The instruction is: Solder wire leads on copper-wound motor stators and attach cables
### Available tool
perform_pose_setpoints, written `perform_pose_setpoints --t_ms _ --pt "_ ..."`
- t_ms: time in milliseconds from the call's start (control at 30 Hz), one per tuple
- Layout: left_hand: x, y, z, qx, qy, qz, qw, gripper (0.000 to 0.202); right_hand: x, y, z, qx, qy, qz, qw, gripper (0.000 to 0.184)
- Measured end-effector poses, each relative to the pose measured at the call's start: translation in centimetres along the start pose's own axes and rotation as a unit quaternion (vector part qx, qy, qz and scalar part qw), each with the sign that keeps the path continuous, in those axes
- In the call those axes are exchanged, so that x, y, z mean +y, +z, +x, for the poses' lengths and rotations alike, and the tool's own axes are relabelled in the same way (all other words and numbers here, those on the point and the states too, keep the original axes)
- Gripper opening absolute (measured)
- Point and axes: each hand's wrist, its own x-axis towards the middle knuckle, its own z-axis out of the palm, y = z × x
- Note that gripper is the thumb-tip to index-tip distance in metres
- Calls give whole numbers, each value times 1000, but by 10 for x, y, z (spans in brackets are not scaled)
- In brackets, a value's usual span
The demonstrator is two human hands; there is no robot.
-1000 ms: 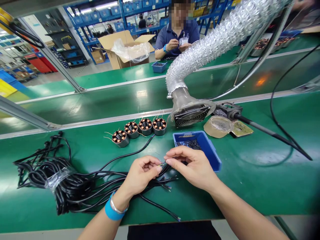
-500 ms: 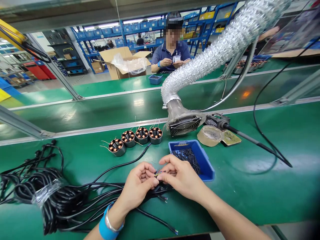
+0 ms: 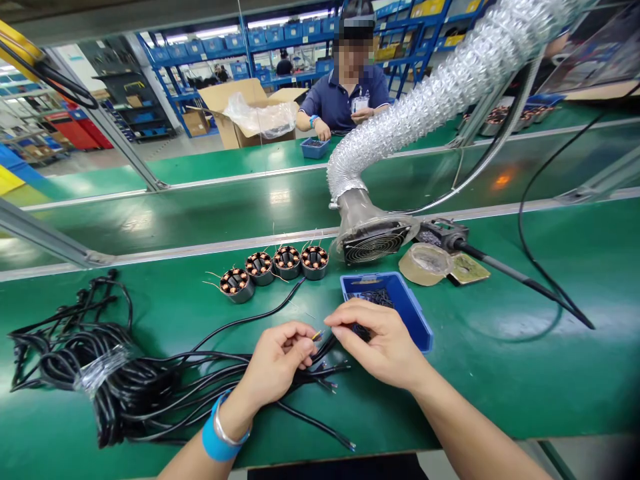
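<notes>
My left hand [image 3: 280, 363] pinches the stripped end of a black cable [image 3: 250, 320], where coloured wire tips show. Close against it from the right, my right hand [image 3: 383, 347] pinches something small at those same wire tips; what it is I cannot make out. Both hands hover just above the green bench, over the loose ends of a black cable bundle [image 3: 120, 380] that spreads out to the left. A blue bin [image 3: 407, 310] of small black pieces stands right behind my right hand.
Several copper-wound stators [image 3: 273, 267] line up behind the hands. A fume fan [image 3: 375, 243] on a silver hose, a tape roll [image 3: 425, 263] and a soldering iron [image 3: 505, 270] lie to the right. Another person [image 3: 345, 93] works across the conveyor.
The hands stay pinched together on the wire end. The camera tilted and the hands shifted slightly on the bench. The person opposite has reached a hand towards a small blue bin.
</notes>
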Motion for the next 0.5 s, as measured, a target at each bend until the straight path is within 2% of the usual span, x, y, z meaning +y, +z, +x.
perform_pose_setpoints --t_ms 300,500 --pt "-5 -2 1 -34 22 31 999 27 0 -1 0 -42 1 -8 999 29" --pt "-5 -2 0 -40 32 54 997 22 1 -4 0 -58 14 4 998 31"
